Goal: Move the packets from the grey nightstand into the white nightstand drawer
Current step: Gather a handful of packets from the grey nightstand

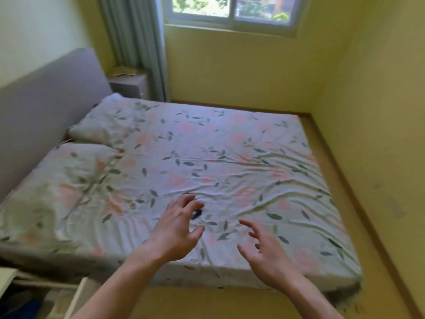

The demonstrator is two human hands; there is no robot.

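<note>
I have both hands out over the bed, empty: my left hand and right hand each have fingers spread and loosely bent, gripping nothing, probably for balance as I turn. The packets lie on the grey nightstand in the far corner beside the curtain, well apart from me. At lower left, a blurred white edge may be the white nightstand drawer; I cannot tell.
</note>
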